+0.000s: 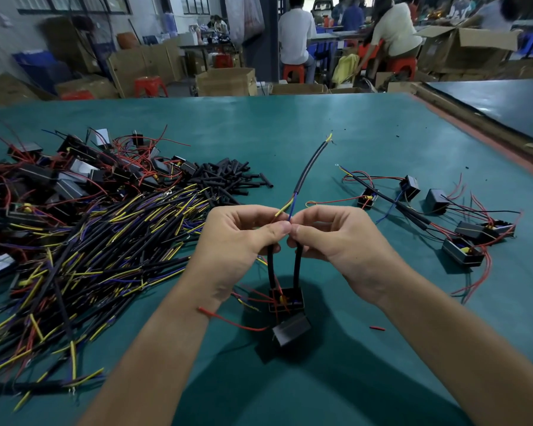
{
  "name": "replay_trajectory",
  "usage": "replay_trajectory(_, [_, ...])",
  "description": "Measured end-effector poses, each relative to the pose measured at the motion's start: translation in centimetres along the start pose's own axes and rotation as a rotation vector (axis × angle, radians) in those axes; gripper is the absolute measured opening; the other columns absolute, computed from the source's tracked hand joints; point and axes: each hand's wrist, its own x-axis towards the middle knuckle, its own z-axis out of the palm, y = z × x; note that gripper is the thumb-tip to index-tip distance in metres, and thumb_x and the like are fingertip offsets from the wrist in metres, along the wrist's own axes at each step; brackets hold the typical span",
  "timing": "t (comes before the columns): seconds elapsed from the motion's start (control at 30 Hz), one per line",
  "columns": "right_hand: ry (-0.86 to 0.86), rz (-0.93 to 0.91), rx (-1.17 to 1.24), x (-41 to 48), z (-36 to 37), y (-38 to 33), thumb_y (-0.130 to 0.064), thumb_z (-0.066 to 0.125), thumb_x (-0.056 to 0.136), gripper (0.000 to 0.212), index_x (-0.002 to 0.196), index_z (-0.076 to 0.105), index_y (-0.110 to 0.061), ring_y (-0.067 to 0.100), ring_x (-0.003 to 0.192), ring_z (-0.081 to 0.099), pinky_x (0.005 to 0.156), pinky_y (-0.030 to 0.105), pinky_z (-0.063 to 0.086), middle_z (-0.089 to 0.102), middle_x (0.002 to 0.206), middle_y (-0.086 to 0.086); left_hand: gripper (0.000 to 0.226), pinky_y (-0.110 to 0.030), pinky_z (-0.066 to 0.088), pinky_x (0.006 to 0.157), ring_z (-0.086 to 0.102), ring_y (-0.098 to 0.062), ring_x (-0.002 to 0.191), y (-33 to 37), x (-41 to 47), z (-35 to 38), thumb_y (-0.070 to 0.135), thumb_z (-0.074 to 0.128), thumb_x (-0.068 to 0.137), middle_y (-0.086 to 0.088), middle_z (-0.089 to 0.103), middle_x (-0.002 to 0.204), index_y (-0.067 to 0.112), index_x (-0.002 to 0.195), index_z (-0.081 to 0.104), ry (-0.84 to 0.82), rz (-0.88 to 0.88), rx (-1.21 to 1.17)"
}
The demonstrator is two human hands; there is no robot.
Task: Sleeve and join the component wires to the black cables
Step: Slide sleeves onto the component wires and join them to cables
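At the left of the green table (351, 133) a heap of black cables (83, 241) with yellow and blue leads is piled, with loose black sleeves (231, 173) at its far right edge. Near the middle, the left sleeved wire (270, 267) is pinched in the curled left hand (240, 238). The blue lead (290, 212) of the raised black cable (308, 167) is pinched at its tip by the right hand (336, 238), thumb against thumb. The right sleeved wire (297, 265) hangs beneath, down to the component (286, 299). The bare strands are probably best overlapped fully and twisted tight, with the sleeve held back until the joint is closed. Finished assemblies (443, 219) are laid at the right.
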Motion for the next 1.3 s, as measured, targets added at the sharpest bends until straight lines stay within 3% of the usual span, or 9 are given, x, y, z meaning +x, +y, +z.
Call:
replay_trajectory(0.3, [-0.059, -0.051, -0.121, 0.1, -0.5, 0.0, -0.005, 0.065, 0.090, 0.013, 0.079, 0.071, -0.009, 0.001, 0.060, 0.060, 0.066, 0.016, 0.053, 0.067, 0.064, -0.004, 0.013, -0.018, 0.051, 0.053, 0.060, -0.011, 0.055, -0.1, 0.0, -0.1, -0.001, 0.075, 0.076, 0.002, 0.072, 0.066, 0.012, 0.077, 0.073, 0.012, 0.097, 0.071])
replay_trajectory(0.47, [-0.105, 0.015, -0.086, 0.2, -1.0, -0.2, -0.008, 0.065, 0.090, 0.014, 0.077, 0.071, -0.009, 0.004, 0.061, 0.061, 0.070, 0.021, 0.056, 0.067, 0.064, -0.004, 0.013, -0.028, 0.054, 0.059, 0.060, -0.018, 0.059, -0.3, 0.1, -0.3, 0.024, 0.077, 0.066, -0.016, 0.073, 0.076, 0.018, 0.077, 0.075, -0.007, 0.151, 0.136])
replay_trajectory(0.57, [-0.128, 0.059, -0.059, 0.1, -1.2, -0.3, -0.010, 0.067, 0.088, 0.015, 0.074, 0.072, -0.012, 0.006, 0.061, 0.060, 0.069, 0.022, 0.056, 0.068, 0.064, -0.002, 0.018, -0.032, 0.056, 0.062, 0.062, -0.018, 0.061, -0.5, 0.2, -0.4, 0.029, 0.076, 0.064, -0.017, 0.073, 0.079, 0.017, 0.077, 0.075, -0.030, 0.125, 0.143])
replay_trajectory(0.7, [-0.129, 0.060, -0.078, 0.0, -1.2, -0.3, -0.006, 0.065, 0.089, 0.018, 0.073, 0.071, -0.011, 0.008, 0.062, 0.059, 0.068, 0.021, 0.056, 0.068, 0.064, -0.002, 0.006, -0.028, 0.053, 0.059, 0.062, -0.013, 0.057, -0.7, 0.3, -0.6, 0.019, 0.075, 0.077, -0.001, 0.068, 0.067, 0.016, 0.074, 0.071, -0.055, 0.129, 0.220])
replay_trajectory(0.83, [-0.158, 0.025, -0.141, 0.0, -1.3, -0.5, -0.004, 0.064, 0.090, 0.019, 0.072, 0.069, -0.011, 0.006, 0.061, 0.058, 0.069, 0.020, 0.054, 0.067, 0.063, -0.003, 0.011, -0.020, 0.050, 0.057, 0.061, -0.011, 0.054, -0.6, 0.4, -0.7, 0.006, 0.068, 0.088, -0.001, 0.067, 0.066, 0.006, 0.078, 0.068, -0.126, 0.117, 0.283])
replay_trajectory(1.1, [-0.163, -0.081, -0.340, -0.3, -1.5, -1.0, -0.001, 0.065, 0.090, 0.019, 0.074, 0.068, -0.010, 0.011, 0.065, 0.055, 0.070, 0.027, 0.046, 0.066, 0.065, -0.002, 0.019, -0.022, 0.049, 0.059, 0.060, -0.014, 0.057, 0.1, -0.2, -0.7, 0.004, 0.061, 0.093, 0.002, 0.061, 0.063, 0.009, 0.075, 0.064, -0.195, 0.039, 0.253])
replay_trajectory(1.23, [-0.161, -0.138, -0.502, -0.5, -1.1, -1.0, -0.006, 0.063, 0.093, 0.022, 0.073, 0.063, -0.015, 0.007, 0.057, 0.043, 0.056, 0.021, 0.037, 0.056, 0.062, -0.002, 0.021, -0.026, 0.048, 0.062, 0.060, -0.015, 0.057, 0.4, -0.2, -0.4, 0.007, 0.053, 0.098, 0.001, 0.059, 0.065, 0.004, 0.079, 0.062, -0.236, -0.046, 0.272])
replay_trajectory(1.3, [-0.126, -0.205, -0.634, -0.6, -0.9, -0.9, -0.010, 0.063, 0.093, 0.025, 0.071, 0.059, -0.022, 0.011, 0.055, 0.047, 0.056, 0.027, 0.042, 0.058, 0.062, -0.004, 0.025, -0.026, 0.048, 0.062, 0.059, -0.013, 0.055, 0.5, -0.3, -0.4, 0.009, 0.050, 0.099, 0.001, 0.058, 0.062, 0.005, 0.075, 0.059, -0.251, -0.104, 0.254])
